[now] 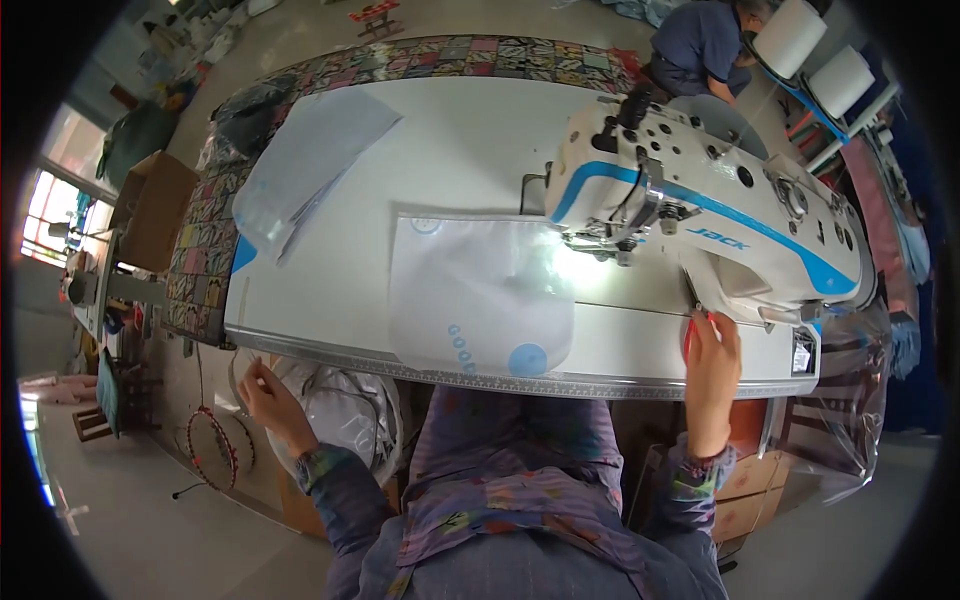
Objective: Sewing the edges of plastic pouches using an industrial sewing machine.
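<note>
My left hand (270, 397) is off the table's front left edge, its fingers pinched at a thin pale strip (234, 374). At the right front of the table, my right hand (713, 360) closes on red-handled scissors (689, 338), whose dark blades point away from me. A white fabric piece (470, 285) with blue print lies flat at the table's middle. Its right edge reaches under the lit needle area of the white and blue sewing machine (700, 215); the needle itself is hard to make out. Neither hand touches this piece.
More white pieces (315, 160) lie stacked at the back left of the table (470, 135). A ruler strip (480, 379) runs along its front edge. Below stands a white-lined container (345, 415). Thread cones (790, 38) and a bent-over person (695, 45) are at the back right.
</note>
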Demonstrator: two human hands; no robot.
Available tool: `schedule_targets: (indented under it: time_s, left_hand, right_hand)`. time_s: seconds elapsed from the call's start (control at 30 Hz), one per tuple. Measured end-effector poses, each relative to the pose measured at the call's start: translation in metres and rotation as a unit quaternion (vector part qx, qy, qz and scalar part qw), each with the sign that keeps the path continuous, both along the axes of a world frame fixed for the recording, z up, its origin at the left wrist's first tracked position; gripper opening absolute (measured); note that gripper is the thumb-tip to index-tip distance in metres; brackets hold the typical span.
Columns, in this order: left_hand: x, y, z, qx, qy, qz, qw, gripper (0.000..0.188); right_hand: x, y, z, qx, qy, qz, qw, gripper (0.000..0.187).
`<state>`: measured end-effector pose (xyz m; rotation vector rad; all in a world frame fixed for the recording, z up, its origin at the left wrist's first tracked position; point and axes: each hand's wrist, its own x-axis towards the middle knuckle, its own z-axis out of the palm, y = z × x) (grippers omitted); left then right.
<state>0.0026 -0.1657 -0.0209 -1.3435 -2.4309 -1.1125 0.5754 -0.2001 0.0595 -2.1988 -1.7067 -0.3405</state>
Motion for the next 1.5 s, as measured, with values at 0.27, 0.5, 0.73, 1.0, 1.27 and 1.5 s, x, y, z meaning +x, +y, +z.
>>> schedule_targets:
  time_s: [0.27,0.5,0.73,1.0,1.27,1.5]
  left_hand:
    - [0.194,0.067,0.050,-0.012,-0.058,-0.519,0.852,0.031]
    - [0.207,0.081,0.037,-0.096,0.008,-0.553,0.828,0.037]
    - [0.207,0.112,0.038,-0.126,0.051,-0.607,0.783,0.039]
    - [0.212,0.148,0.036,-0.130,0.081,-0.623,0.767,0.038]
    - [0.222,0.152,0.027,-0.090,0.173,-0.568,0.799,0.040]
    - [0.240,0.097,0.043,-0.091,0.218,-0.489,0.840,0.049]
  right_hand:
    - [-0.083,0.097,-0.031,-0.006,0.200,0.389,0.899,0.053]
    - [-0.078,0.100,-0.041,0.001,0.192,0.398,0.897,0.054]
    - [-0.083,0.100,-0.039,0.001,0.186,0.388,0.903,0.054]
    - [-0.085,0.102,-0.042,0.014,0.173,0.389,0.905,0.056]
    - [-0.090,0.104,-0.040,0.018,0.133,0.393,0.910,0.057]
    - [-0.084,0.103,-0.040,-0.008,0.177,0.389,0.904,0.058]
